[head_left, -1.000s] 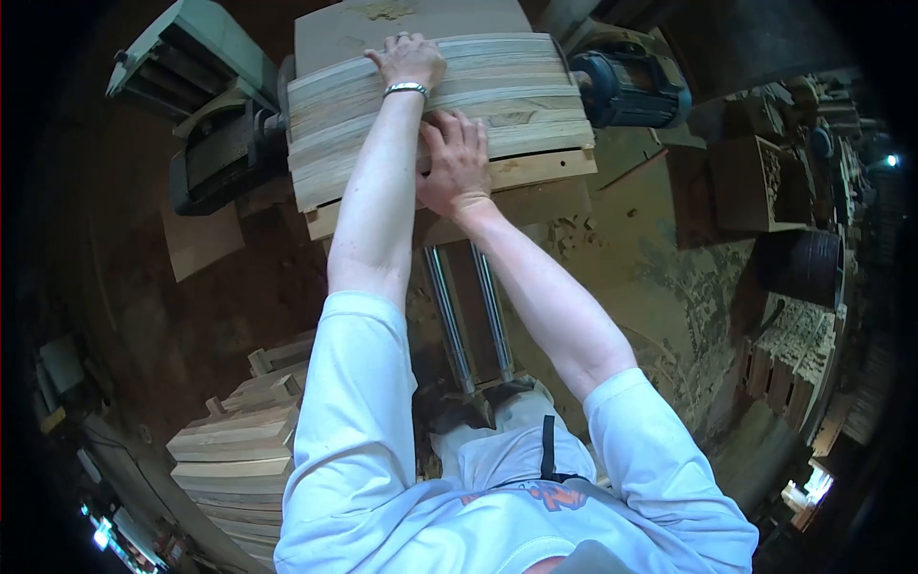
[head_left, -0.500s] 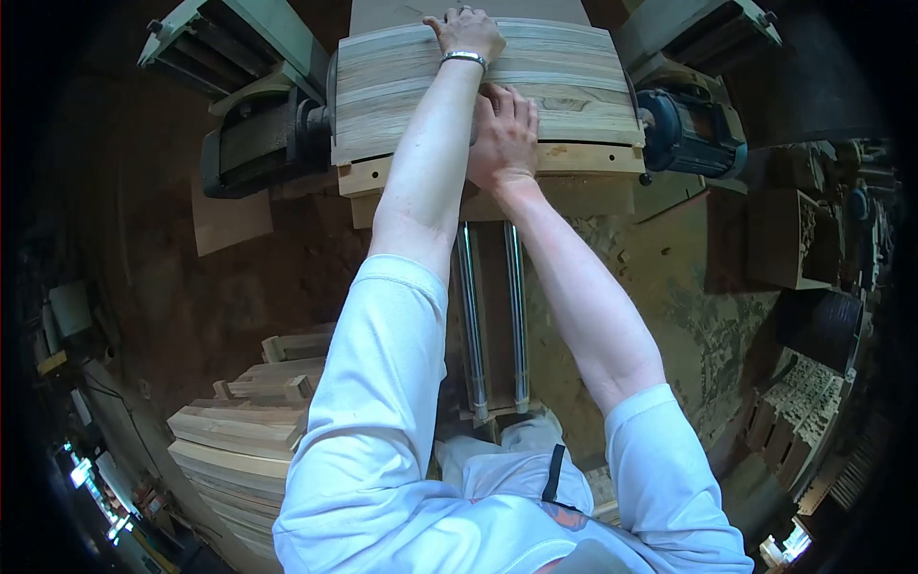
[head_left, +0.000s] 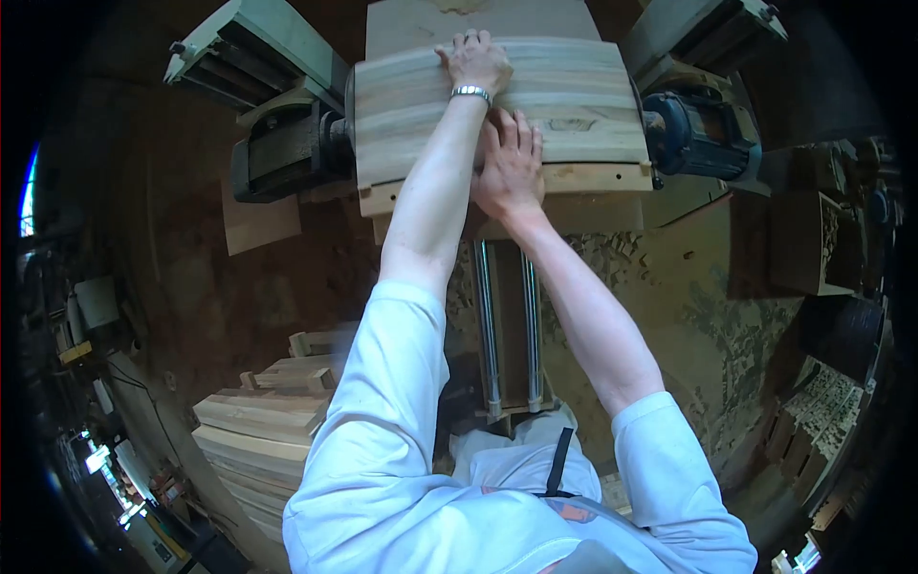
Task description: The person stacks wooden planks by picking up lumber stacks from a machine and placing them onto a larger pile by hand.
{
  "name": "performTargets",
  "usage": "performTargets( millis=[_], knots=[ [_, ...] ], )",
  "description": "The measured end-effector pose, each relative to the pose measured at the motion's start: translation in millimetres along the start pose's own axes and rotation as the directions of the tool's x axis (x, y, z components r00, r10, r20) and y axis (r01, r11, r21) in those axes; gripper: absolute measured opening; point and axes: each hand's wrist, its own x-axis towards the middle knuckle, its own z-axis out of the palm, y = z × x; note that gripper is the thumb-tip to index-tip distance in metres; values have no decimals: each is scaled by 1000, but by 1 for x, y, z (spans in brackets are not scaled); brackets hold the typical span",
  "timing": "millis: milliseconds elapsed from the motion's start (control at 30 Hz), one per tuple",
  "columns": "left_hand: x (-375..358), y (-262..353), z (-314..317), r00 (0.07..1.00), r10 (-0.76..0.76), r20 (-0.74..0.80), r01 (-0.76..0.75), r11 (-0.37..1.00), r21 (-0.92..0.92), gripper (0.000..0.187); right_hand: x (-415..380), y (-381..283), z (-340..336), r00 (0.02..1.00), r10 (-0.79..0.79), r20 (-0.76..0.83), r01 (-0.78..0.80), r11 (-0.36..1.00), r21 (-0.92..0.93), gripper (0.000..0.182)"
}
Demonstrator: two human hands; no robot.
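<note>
Wooden boards (head_left: 406,110) lie side by side across the machine between two motors, forming a pale, striped surface. My left hand (head_left: 475,65), with a metal band at the wrist, rests on the far part of the boards, its thumb out to the left. Closer to me, my right hand (head_left: 510,167) lies flat over the near edge of the boards and the wooden strip (head_left: 588,179) in front of them. Its fingers stretch forward on the wood, and its thumb is partly hidden. Neither hand shows anything gripped in it.
A dark motor (head_left: 287,153) flanks the boards on the left, a blue motor (head_left: 703,136) on the right. Two shiny metal rails (head_left: 489,325) run toward my body. Stacked wooden pieces (head_left: 253,445) stand at lower left. Wood debris (head_left: 612,253) litters the floor.
The view has shifted a little, so the machine and boards appear lower and farther right. Both hands remain on the wood in nearly the same places.
</note>
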Motion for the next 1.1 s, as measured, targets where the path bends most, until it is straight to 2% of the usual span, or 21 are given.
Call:
performTargets(
  millis=[100, 200, 300, 400, 467, 533, 600, 633, 700, 767, 800, 833, 933, 1000, 1067, 1100],
  knots=[
    [-56, 6, -11, 1000, 22, -10, -22, 999, -25, 40, -51, -10, -18, 1000, 7, 6, -7, 1000, 3, 71],
    [-124, 7, -23, 998, 50, 46, -49, 999, -24, 42, -116, -21, -34, 999, 8, 34, -8, 1000, 11, 71],
    [-201, 7, -30, 985, 164, -42, -164, 986, 22, 49, -179, -32, -51, 1000, 3, 20, -3, 1000, 7, 71],
    [-271, 8, -41, 969, 234, -81, -240, 968, -72, 52, -242, -42, -70, 998, 33, 55, -34, 999, 5, 70],
    [-307, 14, -48, 970, 243, -25, -244, 965, -96, 52, -275, -47, -78, 998, 32, 54, -32, 999, -4, 70],
    [-343, 19, -56, 956, 289, -50, -292, 954, -67, 55, -309, -49, -92, 998, 28, 61, -27, 1000, -6, 70],
    [-377, 20, -67, 956, 292, -19, -293, 951, -95, 56, -331, -38, -104, 990, -85, 113, 89, 996, -26, 70],
    [-384, 19, -77, 940, 341, 26, -338, 937, -84, 57, -330, -21, -117, 988, -107, 109, 99, 992, 82, 68],
    [-402, 17, -86, 912, 399, 90, -389, 914, -113, 58, -319, 33, -140, 983, 174, -57, -180, 976, -124, 68],
    [-428, 22, -89, 916, 396, 67, -386, 914, -122, 57, -307, 108, -150, 855, 501, -130, -513, 854, -81, 71],
    [-439, 23, -91, 915, 401, 45, -393, 911, -124, 57, -290, 116, -170, 744, 652, 143, -660, 751, 12, 81],
    [-446, 25, -93, 915, 401, 41, -393, 910, -135, 57, -272, 108, -190, 643, 690, 331, -722, 690, -36, 91],
    [-449, 26, -98, 926, 373, 54, -366, 923, -117, 57, -253, 95, -192, 623, 696, 356, -728, 683, -61, 90],
    [-445, 24, -99, 941, 335, 56, -328, 939, -107, 58, -256, 109, -176, 670, 661, 338, -703, 712, 0, 87],
    [-438, 20, -102, 939, 330, 92, -313, 936, -158, 68, -261, 111, -169, 843, 530, 91, -537, 817, 211, 76],
    [-433, 22, -122, 904, 338, 263, -301, 938, -172, 96, -269, 101, -171, 934, 358, -12, -350, 918, 187, 67]
  ],
)
